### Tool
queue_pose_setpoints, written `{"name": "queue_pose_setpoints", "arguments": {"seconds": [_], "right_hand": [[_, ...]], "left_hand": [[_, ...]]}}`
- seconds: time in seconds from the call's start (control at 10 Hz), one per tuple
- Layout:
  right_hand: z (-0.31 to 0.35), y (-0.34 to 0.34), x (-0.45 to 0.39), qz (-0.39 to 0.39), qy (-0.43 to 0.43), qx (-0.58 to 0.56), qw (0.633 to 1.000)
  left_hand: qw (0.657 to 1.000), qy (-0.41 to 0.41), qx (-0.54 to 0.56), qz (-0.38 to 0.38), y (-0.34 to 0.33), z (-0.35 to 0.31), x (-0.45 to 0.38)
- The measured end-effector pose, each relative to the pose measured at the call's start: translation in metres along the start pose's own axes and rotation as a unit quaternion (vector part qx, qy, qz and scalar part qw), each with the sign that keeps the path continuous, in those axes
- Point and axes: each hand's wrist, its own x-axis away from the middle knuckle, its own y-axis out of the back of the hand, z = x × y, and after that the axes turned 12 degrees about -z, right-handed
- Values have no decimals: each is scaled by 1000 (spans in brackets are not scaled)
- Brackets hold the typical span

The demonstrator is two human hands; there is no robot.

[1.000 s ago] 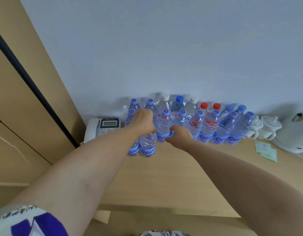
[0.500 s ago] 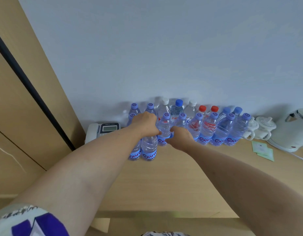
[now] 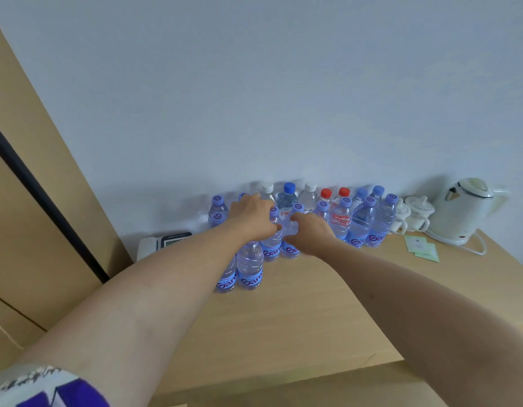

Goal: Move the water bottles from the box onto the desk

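Several water bottles stand in rows on the wooden desk (image 3: 283, 324) against the wall; most have light-blue caps, some white or red. Two bottles (image 3: 250, 271) stand in front of the rows on the left. My left hand (image 3: 250, 220) covers their tops, fingers curled down round them. My right hand (image 3: 311, 232) curves round a blue-capped bottle (image 3: 289, 248) in the front row, with thumb and fingers on either side of it. The box is out of view.
A white desk phone (image 3: 166, 242) sits left of the bottles, beside a tall wooden panel (image 3: 34, 207). To the right are white cups (image 3: 415, 214), a white kettle (image 3: 462, 212) with its cord, and green packets (image 3: 421, 249). The desk's front edge is near me.
My view has tilted, so the bottles sit lower in the frame. Both hands stay at the same bottles. My right thumb and fingers have spread a little wider round theirs.
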Motion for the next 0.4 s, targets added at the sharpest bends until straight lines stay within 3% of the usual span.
{"name": "queue_pose_setpoints", "arguments": {"seconds": [0.4], "right_hand": [[-5,93,25,-93,71,-4,993]], "left_hand": [[997,54,-5,-61,91,-53,19]]}}
